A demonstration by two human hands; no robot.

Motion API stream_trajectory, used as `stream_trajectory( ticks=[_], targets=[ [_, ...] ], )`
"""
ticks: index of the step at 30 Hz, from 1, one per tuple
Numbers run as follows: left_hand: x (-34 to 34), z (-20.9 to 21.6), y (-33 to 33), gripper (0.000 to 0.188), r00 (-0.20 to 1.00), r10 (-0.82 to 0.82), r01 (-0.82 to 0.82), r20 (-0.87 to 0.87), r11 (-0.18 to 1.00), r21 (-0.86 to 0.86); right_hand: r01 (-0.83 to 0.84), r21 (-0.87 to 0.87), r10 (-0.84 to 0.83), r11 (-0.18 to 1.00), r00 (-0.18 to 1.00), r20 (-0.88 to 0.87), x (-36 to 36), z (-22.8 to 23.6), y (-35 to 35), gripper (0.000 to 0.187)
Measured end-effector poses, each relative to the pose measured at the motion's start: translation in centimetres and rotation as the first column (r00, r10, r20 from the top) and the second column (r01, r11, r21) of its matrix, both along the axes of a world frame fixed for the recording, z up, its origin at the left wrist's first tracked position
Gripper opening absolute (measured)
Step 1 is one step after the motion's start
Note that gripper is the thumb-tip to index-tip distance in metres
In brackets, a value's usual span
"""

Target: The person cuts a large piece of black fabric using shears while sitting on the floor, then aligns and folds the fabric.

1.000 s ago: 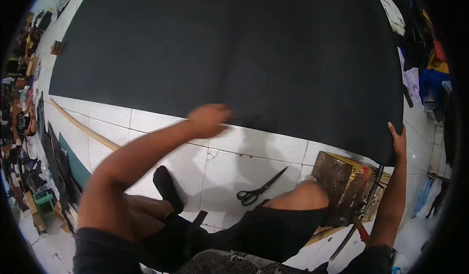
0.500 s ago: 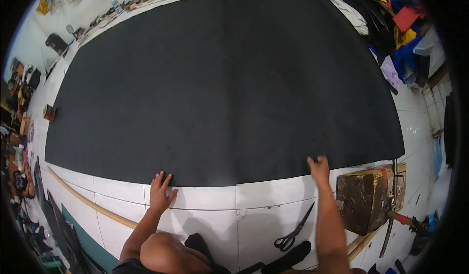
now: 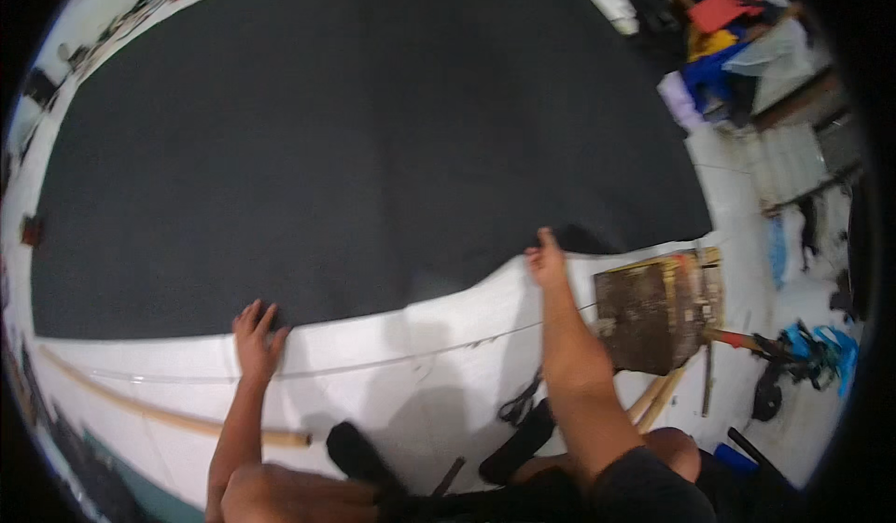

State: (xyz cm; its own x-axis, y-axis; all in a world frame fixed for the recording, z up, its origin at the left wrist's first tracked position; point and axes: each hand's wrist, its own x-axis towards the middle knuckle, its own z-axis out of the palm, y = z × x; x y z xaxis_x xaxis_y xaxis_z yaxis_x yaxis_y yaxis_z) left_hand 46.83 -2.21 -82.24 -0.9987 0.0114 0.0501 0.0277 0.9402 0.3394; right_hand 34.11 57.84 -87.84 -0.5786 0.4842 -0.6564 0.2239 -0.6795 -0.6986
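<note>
White floor tiles (image 3: 373, 355) carry a large black sheet (image 3: 327, 150), laid flat beyond both hands; its longer visible extent runs left to right, with the far side cut off by the view. Left hand (image 3: 255, 341): fingers spread, fingertips at the sheet's near edge. Right hand (image 3: 546, 262): fingers bunched at the same edge, where the sheet bows away from the person; blur prevents confirming a pinch. This hand is nearer the sheet's right corner. Outside the near edge lie a wooden block (image 3: 639, 313), right, and a wooden pole (image 3: 168, 416), left.
</note>
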Motion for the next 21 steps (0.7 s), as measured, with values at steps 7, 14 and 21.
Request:
stream_trajectory(
  ticks=[7,14,21],
  targets=[
    [0.0,-0.6,0.3,0.055,1.000,0.015,-0.015,0.015,1.000,-0.017,-0.590,0.804,0.385,0.077,0.761,0.522,0.1,8.0,-10.8,0.062],
    [0.0,-0.8,0.4,0.052,0.998,-0.038,0.037,-0.047,0.999,-0.028,-0.663,0.729,0.499,0.169,0.696,0.517,3.4,14.8,-16.7,0.067],
    [0.2,-0.2,-1.5,0.052,0.997,-0.071,0.071,0.001,0.994,-0.084,-0.516,0.819,0.553,0.251,0.771,0.316,4.2,12.4,-15.8,0.065]
  ],
)
